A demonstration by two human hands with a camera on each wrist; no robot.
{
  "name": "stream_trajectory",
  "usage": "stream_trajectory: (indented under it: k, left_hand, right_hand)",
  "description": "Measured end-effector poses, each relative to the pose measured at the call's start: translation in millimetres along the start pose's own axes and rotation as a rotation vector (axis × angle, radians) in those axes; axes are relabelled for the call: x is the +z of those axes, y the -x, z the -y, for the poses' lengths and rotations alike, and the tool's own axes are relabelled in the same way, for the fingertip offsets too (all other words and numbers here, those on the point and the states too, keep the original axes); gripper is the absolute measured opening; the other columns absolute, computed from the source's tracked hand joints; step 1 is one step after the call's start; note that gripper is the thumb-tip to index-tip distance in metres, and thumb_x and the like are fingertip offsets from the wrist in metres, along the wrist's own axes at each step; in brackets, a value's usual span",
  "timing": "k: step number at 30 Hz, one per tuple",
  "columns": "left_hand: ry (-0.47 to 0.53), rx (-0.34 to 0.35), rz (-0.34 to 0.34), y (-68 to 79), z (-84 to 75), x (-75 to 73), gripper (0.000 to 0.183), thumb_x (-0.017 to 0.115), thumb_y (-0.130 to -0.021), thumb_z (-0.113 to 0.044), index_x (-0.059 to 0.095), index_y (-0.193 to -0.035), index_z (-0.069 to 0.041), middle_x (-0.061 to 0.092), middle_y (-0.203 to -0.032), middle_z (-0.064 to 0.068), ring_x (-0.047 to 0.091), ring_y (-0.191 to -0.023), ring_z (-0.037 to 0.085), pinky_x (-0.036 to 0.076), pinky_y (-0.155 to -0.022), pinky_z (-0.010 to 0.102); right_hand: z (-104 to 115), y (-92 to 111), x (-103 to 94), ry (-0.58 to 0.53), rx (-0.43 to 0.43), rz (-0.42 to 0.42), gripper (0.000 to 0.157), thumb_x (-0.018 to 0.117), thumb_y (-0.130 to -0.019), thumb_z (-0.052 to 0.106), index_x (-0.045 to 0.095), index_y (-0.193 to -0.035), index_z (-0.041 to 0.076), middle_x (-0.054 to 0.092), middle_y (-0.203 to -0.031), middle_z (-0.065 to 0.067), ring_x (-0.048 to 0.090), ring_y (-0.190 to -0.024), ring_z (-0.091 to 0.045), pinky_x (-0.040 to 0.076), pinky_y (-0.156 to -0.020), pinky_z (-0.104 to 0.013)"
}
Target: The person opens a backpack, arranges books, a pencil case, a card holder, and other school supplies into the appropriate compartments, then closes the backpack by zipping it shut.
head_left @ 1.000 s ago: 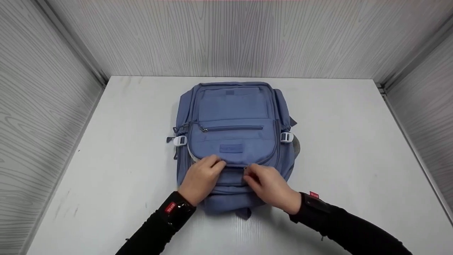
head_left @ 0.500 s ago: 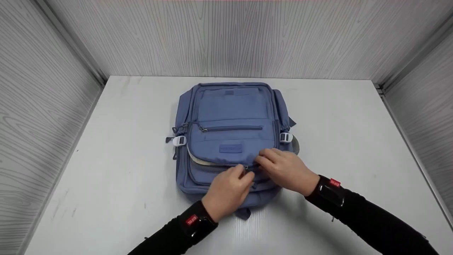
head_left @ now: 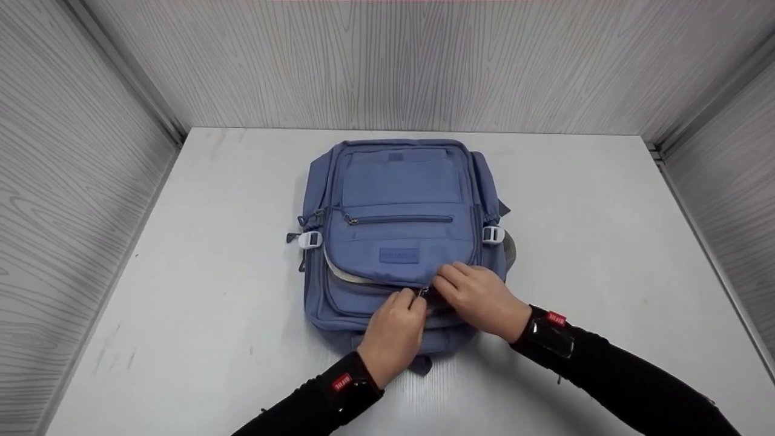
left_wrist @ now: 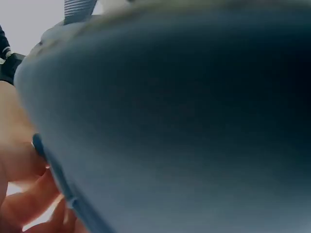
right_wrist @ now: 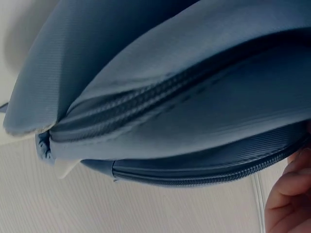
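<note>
A blue backpack point(head_left: 396, 181) lies front up on the white table, its bottom toward me. In the head view, the front pocket flap point(head_left: 369, 239) gapes along its left lower edge, showing a pale lining point(head_left: 345, 275). My left hand point(head_left: 393, 336) pinches at a metal zipper pull point(head_left: 423, 292) at the middle of that edge. Just right of it, my right hand point(head_left: 484, 300) pinches the pocket's edge with curled fingers. The right wrist view shows the curved zipper teeth point(right_wrist: 194, 182) of a pocket, with fingers point(right_wrist: 291, 189) at its right end. Blue fabric point(left_wrist: 160, 121) fills most of the left wrist view.
White strap buckles point(head_left: 310, 240) sit on both sides of the backpack. A second zipper point(head_left: 399, 219) crosses the flap higher up. Grey wood-patterned walls point(head_left: 387, 66) enclose the white table point(head_left: 212, 242) at the back and both sides.
My left hand has moved right from the flap's lower left edge to the zipper pull. My right hand has shifted from the pull to the pocket edge on its right. The left gap shows more.
</note>
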State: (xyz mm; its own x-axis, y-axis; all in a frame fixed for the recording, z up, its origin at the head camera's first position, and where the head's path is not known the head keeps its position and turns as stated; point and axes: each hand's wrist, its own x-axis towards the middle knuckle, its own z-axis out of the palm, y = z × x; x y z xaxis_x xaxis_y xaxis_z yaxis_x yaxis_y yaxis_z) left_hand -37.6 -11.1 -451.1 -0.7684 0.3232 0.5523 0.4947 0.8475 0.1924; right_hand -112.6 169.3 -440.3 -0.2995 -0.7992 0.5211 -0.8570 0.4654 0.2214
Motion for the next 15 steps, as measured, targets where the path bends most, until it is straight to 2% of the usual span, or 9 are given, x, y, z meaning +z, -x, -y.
stream_trajectory:
  k: [1, 3, 9, 15]
  left_hand:
    - [0.021, -0.011, -0.012, 0.3, 2.3, -0.5, 0.013, 0.076, -0.083, -0.007, 0.063, -0.084, -0.004, 0.056, -0.077, 0.006, 0.058, -0.067, 0.019, 0.053, -0.061, 0.03]
    - [0.074, -0.039, -0.022, 0.4, 8.2, -3.4, 0.016, 0.074, -0.082, 0.0, 0.06, -0.087, -0.005, 0.057, -0.077, 0.006, 0.059, -0.069, 0.02, 0.053, -0.062, 0.031]
    - [0.176, -0.14, -0.004, 4.2, 38.5, -21.7, 0.01, 0.071, -0.082, 0.003, 0.064, -0.088, -0.003, 0.063, -0.078, 0.008, 0.063, -0.075, 0.022, 0.055, -0.07, 0.034]
    - [0.094, -0.247, -0.045, 14.5, 81.7, -41.8, 0.008, 0.068, -0.079, 0.005, 0.063, -0.079, -0.001, 0.06, -0.074, 0.01, 0.061, -0.07, 0.026, 0.054, -0.066, 0.038]
  right_hand:
    - [0.0, 0.1, 0.3, -0.009, 0.01, -0.006, 0.007, 0.064, -0.084, 0.005, 0.066, -0.09, 0.004, 0.063, -0.09, -0.006, 0.062, -0.076, -0.019, 0.054, -0.06, -0.028]
    - [0.0, 0.6, 0.9, -0.025, 0.032, -0.016, 0.009, 0.061, -0.082, -0.003, 0.064, -0.088, 0.004, 0.062, -0.087, -0.006, 0.062, -0.074, -0.019, 0.055, -0.059, -0.029]
    - [1.3, 1.7, -0.3, -0.033, 0.074, -0.037, 0.01, 0.062, -0.079, -0.004, 0.058, -0.082, 0.004, 0.056, -0.08, -0.006, 0.058, -0.066, -0.019, 0.049, -0.052, -0.03]
    - [-0.3, 6.1, -4.4, -0.043, 0.09, -0.05, 0.013, 0.063, -0.077, -0.005, 0.055, -0.08, 0.005, 0.054, -0.078, -0.005, 0.054, -0.063, -0.019, 0.048, -0.051, -0.03]
